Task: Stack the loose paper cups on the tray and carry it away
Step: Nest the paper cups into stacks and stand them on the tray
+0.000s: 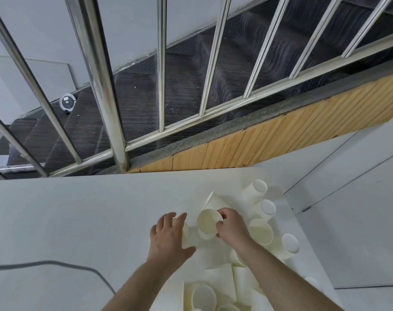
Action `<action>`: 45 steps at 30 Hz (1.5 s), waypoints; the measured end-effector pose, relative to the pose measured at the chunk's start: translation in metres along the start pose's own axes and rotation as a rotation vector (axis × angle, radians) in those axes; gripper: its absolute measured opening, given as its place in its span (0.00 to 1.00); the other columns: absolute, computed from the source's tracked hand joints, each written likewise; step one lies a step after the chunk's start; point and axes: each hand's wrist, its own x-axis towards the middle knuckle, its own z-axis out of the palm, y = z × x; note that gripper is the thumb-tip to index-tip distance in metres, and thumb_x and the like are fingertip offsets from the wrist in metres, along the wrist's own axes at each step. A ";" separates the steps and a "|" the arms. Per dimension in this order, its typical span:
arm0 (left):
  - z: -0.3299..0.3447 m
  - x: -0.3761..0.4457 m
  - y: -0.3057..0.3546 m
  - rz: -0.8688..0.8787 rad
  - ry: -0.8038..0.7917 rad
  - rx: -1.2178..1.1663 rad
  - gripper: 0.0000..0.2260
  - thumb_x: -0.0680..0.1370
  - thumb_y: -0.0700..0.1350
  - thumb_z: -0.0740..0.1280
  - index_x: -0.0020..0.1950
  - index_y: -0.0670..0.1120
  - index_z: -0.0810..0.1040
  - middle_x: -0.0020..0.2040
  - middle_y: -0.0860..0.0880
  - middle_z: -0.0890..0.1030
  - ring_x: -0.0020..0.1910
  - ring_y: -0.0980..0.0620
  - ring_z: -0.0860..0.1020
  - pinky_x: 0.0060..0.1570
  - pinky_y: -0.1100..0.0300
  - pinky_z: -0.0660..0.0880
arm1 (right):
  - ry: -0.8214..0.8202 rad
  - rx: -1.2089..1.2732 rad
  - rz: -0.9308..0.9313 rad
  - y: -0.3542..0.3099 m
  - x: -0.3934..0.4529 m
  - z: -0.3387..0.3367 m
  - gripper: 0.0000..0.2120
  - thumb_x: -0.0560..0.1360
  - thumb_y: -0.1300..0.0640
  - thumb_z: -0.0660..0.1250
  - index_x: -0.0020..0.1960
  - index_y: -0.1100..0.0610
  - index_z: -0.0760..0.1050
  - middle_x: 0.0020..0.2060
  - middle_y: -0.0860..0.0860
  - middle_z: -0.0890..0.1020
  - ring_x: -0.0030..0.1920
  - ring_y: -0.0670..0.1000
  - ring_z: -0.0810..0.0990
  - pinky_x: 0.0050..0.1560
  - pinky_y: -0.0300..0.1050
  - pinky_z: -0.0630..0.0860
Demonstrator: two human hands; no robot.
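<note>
Several cream paper cups lie scattered on the right part of a white table [78, 221]. My right hand [231, 225] grips the rim of one cup [208, 222], whose open mouth faces me; it sits above another cup. My left hand [169, 234] reaches over a cup [185, 230] that it mostly hides, fingers spread and lightly curved over it. Other cups: one on its side [210, 202], two bottom-up at the far right [256, 190] [266, 208], one open [260, 231], and a pile near me [213, 290]. No tray can be told apart from the white surface.
A dark cable [56, 264] runs across the table at the lower left. Behind the table stand a steel railing [105, 86] and a dark staircase with a wooden side panel [281, 135]. The table's right edge [303, 232] drops to a white floor.
</note>
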 end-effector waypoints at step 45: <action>-0.067 -0.173 -0.031 0.160 0.390 -0.292 0.30 0.71 0.50 0.70 0.71 0.54 0.63 0.67 0.57 0.66 0.63 0.54 0.67 0.51 0.65 0.71 | 0.123 -0.358 -0.575 -0.065 -0.220 -0.002 0.38 0.72 0.53 0.68 0.77 0.52 0.54 0.70 0.44 0.57 0.66 0.47 0.68 0.56 0.39 0.73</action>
